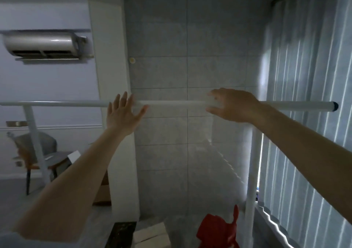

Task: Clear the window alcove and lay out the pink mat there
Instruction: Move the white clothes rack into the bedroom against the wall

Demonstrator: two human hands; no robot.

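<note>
The white rail [171, 104] is reached for by both hands (left hand [122, 114], right hand [232, 105]), fingers spread, nothing gripped; clearing is judged barely begun, no pink mat seen.

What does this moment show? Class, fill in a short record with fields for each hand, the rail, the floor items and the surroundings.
left hand: left hand open, fingers spread, at the rail
right hand: right hand open, fingers loosely curved by the rail, grip not closed
rail: white, horizontal, dark cap at its right end, on white uprights
floor items: red cloth low in the alcove; pale box beside it
surroundings: tiled wall ahead, blinds right, air conditioner left, chair below it
pink mat: not in view
</note>
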